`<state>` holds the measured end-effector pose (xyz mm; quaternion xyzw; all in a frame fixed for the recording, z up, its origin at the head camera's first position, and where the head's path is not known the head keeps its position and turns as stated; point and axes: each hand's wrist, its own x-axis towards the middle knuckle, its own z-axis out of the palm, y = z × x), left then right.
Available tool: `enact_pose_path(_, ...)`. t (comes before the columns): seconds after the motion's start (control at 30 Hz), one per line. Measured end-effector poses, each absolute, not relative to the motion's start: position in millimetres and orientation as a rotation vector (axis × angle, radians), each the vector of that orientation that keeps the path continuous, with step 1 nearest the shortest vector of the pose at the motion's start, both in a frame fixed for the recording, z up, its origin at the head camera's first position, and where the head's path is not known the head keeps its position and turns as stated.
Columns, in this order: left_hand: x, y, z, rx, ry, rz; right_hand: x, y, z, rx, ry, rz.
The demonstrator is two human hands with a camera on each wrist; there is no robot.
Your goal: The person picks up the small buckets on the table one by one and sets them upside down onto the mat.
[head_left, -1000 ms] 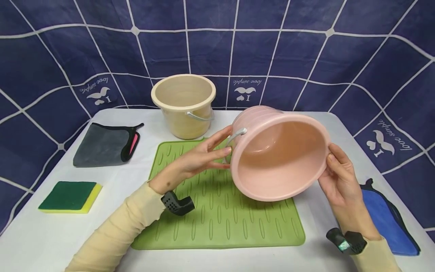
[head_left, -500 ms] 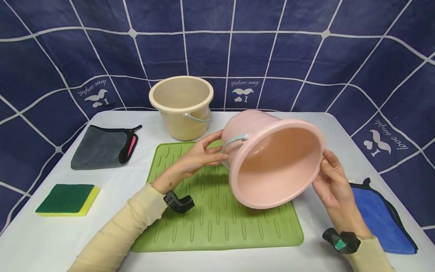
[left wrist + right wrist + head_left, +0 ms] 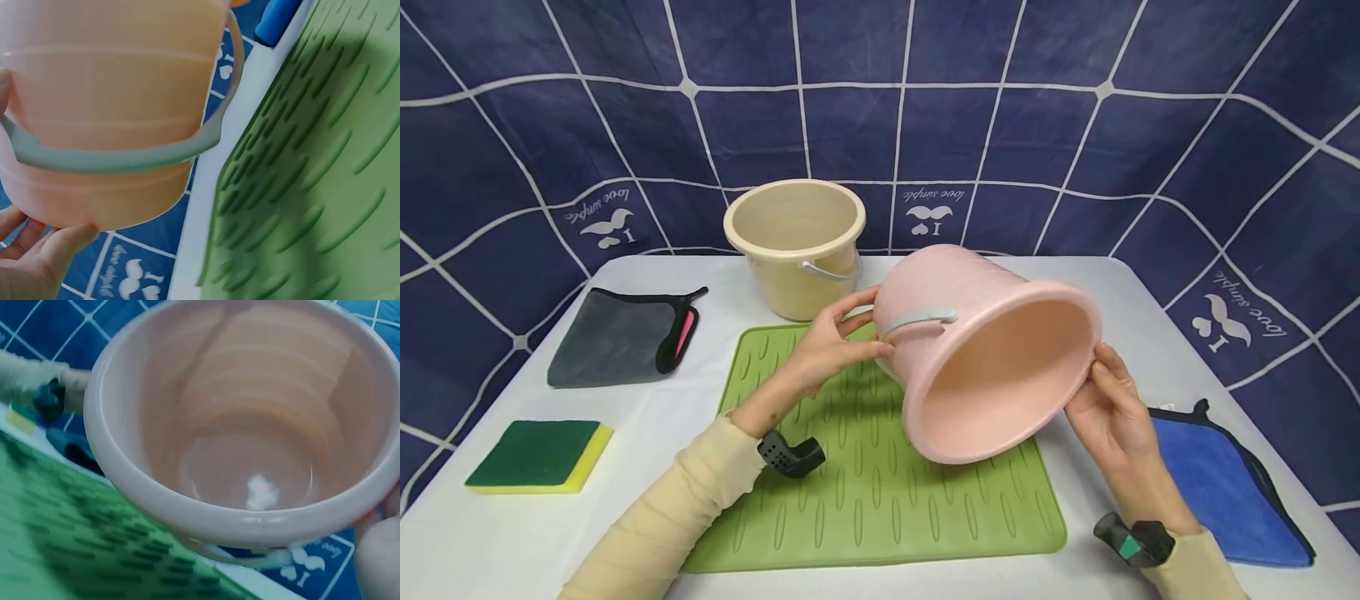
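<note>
A pink bucket (image 3: 955, 287) is tilted on its side above a green ribbed mat (image 3: 850, 521), its mouth facing forward and right. My left hand (image 3: 831, 343) holds the bucket by its base end, thumb below and fingers reaching behind it. At the mouth, my right hand (image 3: 1112, 417) pinches the far-right rim between thumb and fingers. The grey handle (image 3: 112, 159) lies along the bucket's outer side in the left wrist view. Through the right wrist view the bucket's inside (image 3: 256, 456) shows bare, with a bright reflection at the bottom.
A cream bucket (image 3: 797, 279) stands upright behind the mat. On the left lie a folded grey cloth (image 3: 613, 337) with black edging and a green-and-yellow sponge (image 3: 538, 454). A blue cloth (image 3: 1225, 492) lies at the right. A dark blue tiled-pattern sheet (image 3: 955, 125) rises behind.
The pink bucket has turned, showing more of its outer side and less of its mouth. Both hands keep hold, and the right one has shifted left with the rim.
</note>
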<state>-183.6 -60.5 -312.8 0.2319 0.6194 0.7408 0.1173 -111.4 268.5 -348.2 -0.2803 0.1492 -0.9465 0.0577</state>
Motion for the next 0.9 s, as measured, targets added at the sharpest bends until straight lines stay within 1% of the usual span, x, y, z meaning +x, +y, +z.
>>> enact_pose_path(0.1,-184,-64,-304,0.781,1.940,2.151,-113,275,-348,-0.846,0.549,-2.859)
enact_pose_path(0.2,-184,-69,-295,0.931,2.114,2.105,-113,283,-339,-0.821,0.759,-2.872)
enact_pose_path(0.3,-184,-74,-288,1.098,2.272,2.052,-112,287,-325,-0.817,1.202,-2.819)
enact_pose_path(0.43,-182,-78,-281,1.319,2.489,1.912,-115,282,-302,-0.901,1.958,-2.518)
enact_pose_path(0.53,-183,-75,-278,1.550,2.671,1.683,-120,274,-287,-0.994,2.310,-2.240)
enact_pose_path(0.6,-185,-72,-276,1.730,2.752,1.498,-126,267,-279,-1.046,2.456,-2.054)
enact_pose_path(0.7,-185,-66,-274,1.964,2.787,1.226,-135,259,-272,-1.043,2.596,-1.785)
enact_pose_path(0.8,-183,-59,-275,2.106,2.760,1.021,-142,252,-273,-0.960,2.612,-1.646)
enact_pose_path(0.9,-182,-52,-276,2.178,2.726,0.891,-147,250,-278,-0.896,2.558,-1.630)
